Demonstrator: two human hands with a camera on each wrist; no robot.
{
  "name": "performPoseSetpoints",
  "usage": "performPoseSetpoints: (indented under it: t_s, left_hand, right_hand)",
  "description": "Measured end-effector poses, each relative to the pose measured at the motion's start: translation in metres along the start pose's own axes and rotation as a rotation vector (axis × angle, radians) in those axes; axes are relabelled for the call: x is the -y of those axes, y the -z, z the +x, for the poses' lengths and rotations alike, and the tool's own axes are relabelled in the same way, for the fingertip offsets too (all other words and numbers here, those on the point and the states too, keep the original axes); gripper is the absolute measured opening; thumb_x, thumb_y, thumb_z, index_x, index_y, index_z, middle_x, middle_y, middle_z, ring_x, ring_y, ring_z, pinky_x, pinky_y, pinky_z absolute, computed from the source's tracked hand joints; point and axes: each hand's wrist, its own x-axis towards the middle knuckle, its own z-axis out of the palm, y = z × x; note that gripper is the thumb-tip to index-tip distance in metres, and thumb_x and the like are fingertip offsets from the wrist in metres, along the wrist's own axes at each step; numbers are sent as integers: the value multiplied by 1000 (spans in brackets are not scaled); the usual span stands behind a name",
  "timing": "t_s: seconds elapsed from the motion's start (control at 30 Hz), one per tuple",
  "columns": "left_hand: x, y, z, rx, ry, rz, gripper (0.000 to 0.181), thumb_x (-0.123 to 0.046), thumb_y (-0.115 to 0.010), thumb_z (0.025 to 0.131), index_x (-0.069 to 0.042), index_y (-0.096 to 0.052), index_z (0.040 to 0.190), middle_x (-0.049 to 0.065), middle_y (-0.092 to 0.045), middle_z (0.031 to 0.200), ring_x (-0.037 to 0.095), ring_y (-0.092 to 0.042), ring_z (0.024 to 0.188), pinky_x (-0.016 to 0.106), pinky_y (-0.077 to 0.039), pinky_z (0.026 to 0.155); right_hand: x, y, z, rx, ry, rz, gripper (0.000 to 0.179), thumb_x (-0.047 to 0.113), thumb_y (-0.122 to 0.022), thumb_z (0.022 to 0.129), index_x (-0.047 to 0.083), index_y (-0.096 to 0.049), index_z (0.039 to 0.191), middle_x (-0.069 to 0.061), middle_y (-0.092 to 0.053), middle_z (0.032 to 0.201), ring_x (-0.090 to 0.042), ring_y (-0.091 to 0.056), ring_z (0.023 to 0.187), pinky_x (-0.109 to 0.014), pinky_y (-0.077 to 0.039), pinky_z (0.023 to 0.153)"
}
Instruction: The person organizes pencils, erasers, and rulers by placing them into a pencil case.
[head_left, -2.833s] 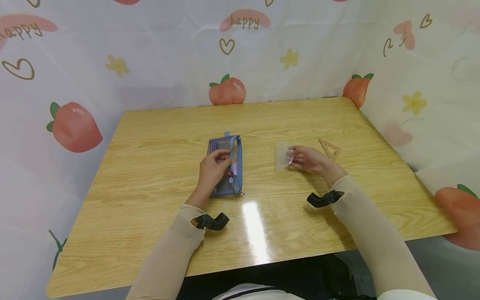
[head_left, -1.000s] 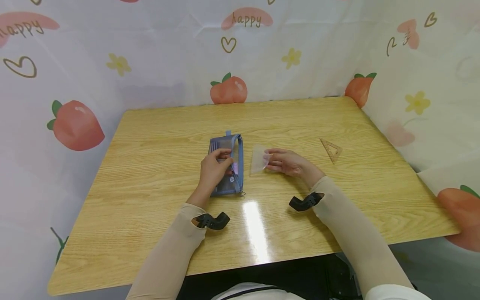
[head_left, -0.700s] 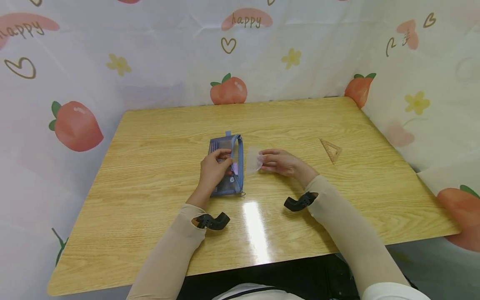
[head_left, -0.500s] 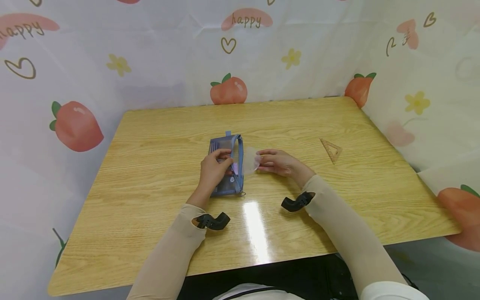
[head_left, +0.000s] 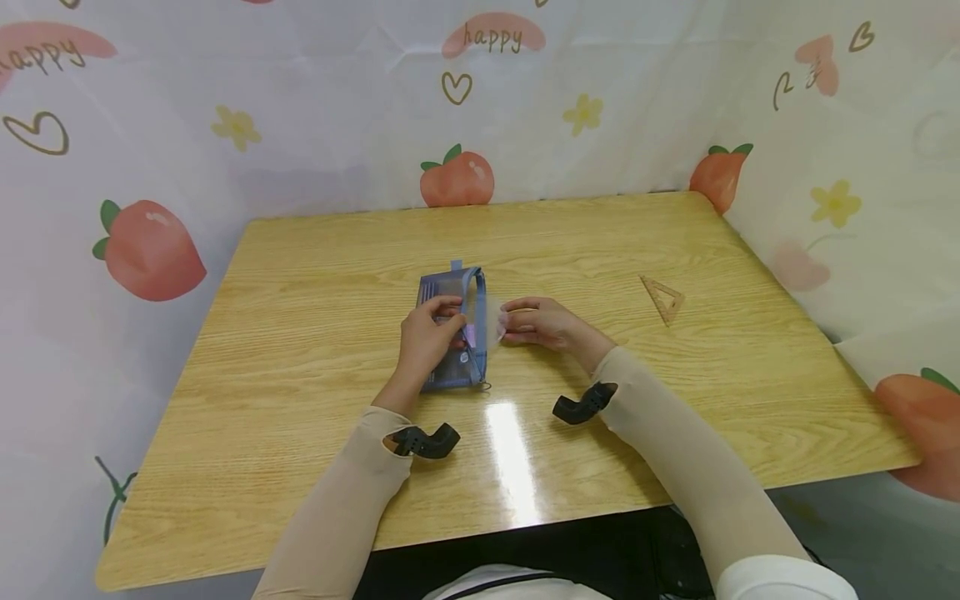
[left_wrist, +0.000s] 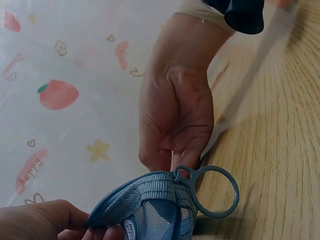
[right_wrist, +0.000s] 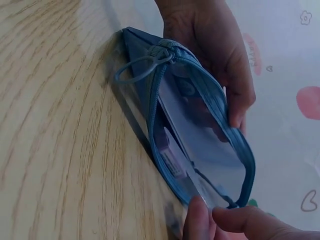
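Note:
A blue mesh zip pouch (head_left: 447, 373) lies on the table, its zip undone. My left hand (head_left: 429, 337) pinches one edge of the mouth between thumb and fingers and holds it apart. My right hand (head_left: 542, 323) pinches a thin clear protractor (head_left: 492, 323), whose far edge is at the mouth. From the right wrist view, the protractor's thin edge (right_wrist: 199, 186) reaches into the opening. Inside the pouch sits a small pale block with a printed label (right_wrist: 172, 159), perhaps an eraser. A ring pull (left_wrist: 237, 192) hangs at the pouch's near end.
A small wooden-looking set square (head_left: 663, 300) lies on the table to the right. The wooden table (head_left: 300, 300) stands against printed cloth (head_left: 337, 100) at the back and sides. Black camera mounts (head_left: 427, 442) sit on both wrists.
My right hand has carried the protractor left, from near the set square to the pouch's mouth. My left hand has stayed on the pouch.

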Motion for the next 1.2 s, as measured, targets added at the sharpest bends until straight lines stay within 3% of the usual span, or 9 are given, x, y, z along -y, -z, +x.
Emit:
performPoseSetpoints:
  t_s: [0.37,0.83,1.2]
  left_hand:
    - [0,0,1,1,2,-7,26,-8,-65,79,-10,-63,105,5,-61,90,17,-62,66,28,-56,51]
    - [0,-1,1,9,2,-2,27,-8,-65,79,-9,-63,106,5,-62,90,17,-62,65,27,-56,51]
    - [0,-1,1,12,8,-38,27,-6,-64,79,-8,-63,106,8,-62,92,19,-63,66,30,-56,51]
  right_hand:
    - [-6,-3,14,-64,27,-166,38,1,-54,88,-3,-47,125,-20,-59,102,-22,-64,79,-33,-54,76]
    - [-7,-18,19,-86,44,-174,33,0,-52,88,-5,-51,121,-19,-60,101,-18,-63,77,-31,-54,77]
    - [-9,-24,19,-18,71,-182,33,1,-48,90,-5,-49,123,-23,-56,112,-23,-63,84,-34,-53,79]
